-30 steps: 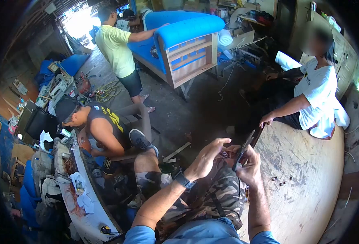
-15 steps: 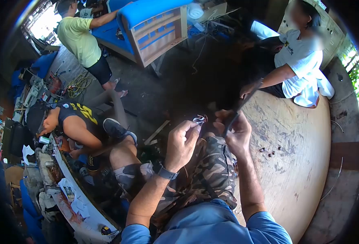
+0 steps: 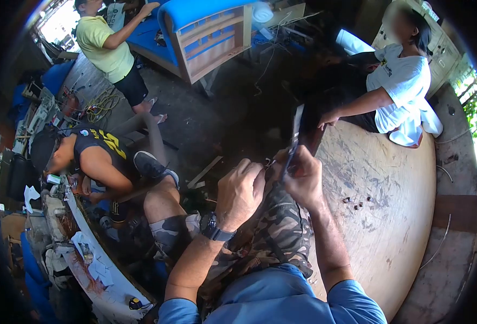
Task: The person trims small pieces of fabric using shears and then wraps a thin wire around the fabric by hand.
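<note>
My left hand (image 3: 241,194), with a dark watch on its wrist, is closed in a pinch over my lap. Between its fingertips is a small silvery piece (image 3: 269,162), mostly hidden now. My right hand (image 3: 305,181) is wrapped round a long, thin, blade-like strip (image 3: 296,127). The strip stands nearly upright, its upper part catching the light, its lower end at my right fingers. Both hands are close together, the right fingers right by the small piece. Under them are my camouflage shorts (image 3: 281,227).
A round wooden tabletop (image 3: 379,237) lies at my right, with several small dark bits (image 3: 359,206) on it. A person in white (image 3: 406,75) sits at its far edge. At left a person in a cap (image 3: 100,154) bends over a cluttered bench. Behind, a person in yellow (image 3: 100,46) stands by a blue-padded frame (image 3: 211,40).
The strip has swung from a rightward slant to nearly upright. My right hand has shifted left, closer to my left hand, which has turned and now hides most of the silvery piece.
</note>
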Demonstrator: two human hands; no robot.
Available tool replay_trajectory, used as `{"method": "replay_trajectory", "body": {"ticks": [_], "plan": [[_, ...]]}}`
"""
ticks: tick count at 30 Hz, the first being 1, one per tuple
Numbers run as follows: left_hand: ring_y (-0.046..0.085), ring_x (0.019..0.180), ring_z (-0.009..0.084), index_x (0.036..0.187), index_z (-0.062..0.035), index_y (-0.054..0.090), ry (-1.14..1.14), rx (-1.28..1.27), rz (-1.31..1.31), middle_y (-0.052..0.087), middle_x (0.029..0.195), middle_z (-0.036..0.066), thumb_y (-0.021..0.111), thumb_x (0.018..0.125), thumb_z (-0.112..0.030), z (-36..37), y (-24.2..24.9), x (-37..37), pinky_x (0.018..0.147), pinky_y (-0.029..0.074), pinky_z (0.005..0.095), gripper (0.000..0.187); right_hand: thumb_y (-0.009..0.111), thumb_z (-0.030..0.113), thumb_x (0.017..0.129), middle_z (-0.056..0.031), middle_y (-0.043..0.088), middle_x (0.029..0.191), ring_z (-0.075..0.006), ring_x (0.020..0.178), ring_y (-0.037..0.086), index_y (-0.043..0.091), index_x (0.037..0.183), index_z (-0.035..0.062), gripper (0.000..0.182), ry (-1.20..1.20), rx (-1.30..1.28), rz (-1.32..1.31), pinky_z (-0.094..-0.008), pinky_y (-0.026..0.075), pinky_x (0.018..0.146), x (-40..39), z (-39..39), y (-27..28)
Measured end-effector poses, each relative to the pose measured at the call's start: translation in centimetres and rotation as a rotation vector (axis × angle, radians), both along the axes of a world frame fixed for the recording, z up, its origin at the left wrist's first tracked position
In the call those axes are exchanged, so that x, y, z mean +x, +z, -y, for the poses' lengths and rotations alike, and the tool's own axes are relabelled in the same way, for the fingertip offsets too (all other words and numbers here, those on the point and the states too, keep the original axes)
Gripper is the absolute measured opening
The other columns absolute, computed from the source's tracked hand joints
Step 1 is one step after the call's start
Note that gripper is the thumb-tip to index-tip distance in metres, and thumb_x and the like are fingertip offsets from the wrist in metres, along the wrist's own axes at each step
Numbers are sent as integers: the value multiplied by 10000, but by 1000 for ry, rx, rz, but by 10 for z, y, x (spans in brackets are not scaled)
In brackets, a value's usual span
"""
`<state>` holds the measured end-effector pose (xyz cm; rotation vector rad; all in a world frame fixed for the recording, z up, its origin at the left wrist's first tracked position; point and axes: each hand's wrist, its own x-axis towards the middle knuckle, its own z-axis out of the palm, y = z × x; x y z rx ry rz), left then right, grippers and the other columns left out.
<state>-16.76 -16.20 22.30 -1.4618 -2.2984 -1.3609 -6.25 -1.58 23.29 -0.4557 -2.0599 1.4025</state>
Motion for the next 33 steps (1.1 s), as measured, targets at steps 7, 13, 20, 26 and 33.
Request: {"method": "replay_trajectory", "body": {"ticks": [7,13,20,26,33], "plan": [[538,695,143,999,-1,655,-88,57,473,577,778,43,625,1007,-156,3,3,-2,631,440,308,158,771,-50,834,-50,702,966,-122,919,691,606,1037,34,274,78,-474,-274,-271,572,807,-6,-10,-18],[585,825,124,1193,11,683,-190,-23,607,633,864,40,609,1049,-196,3,2,-10,757,480,285,263,777,-6,853,-30,685,945,-108,887,666,610,1021,31,239,52,-509,-194,-269,562,820,-3,-5,-12],[740,817,292,1172,15,660,-136,-32,459,735,905,168,608,988,-117,-1,-28,-6,736,555,391,233,778,1,845,-77,711,931,-125,849,698,622,1022,-7,236,19,-33,-38,-306,583,784,-1,8,-33],[722,830,333,1172,6,626,-245,-72,539,720,926,173,522,1030,-165,-4,-46,-8,749,552,420,245,788,-9,805,-118,712,890,-175,815,733,622,984,-2,244,-35,149,36,-320,599,762,6,10,-43],[697,885,394,1118,-5,616,-125,-66,558,691,940,219,522,1052,-201,-6,-38,2,762,535,461,228,762,6,885,-58,721,908,-116,804,702,620,983,12,173,-58,-232,-123,-278,575,725,-3,18,-51]]}}
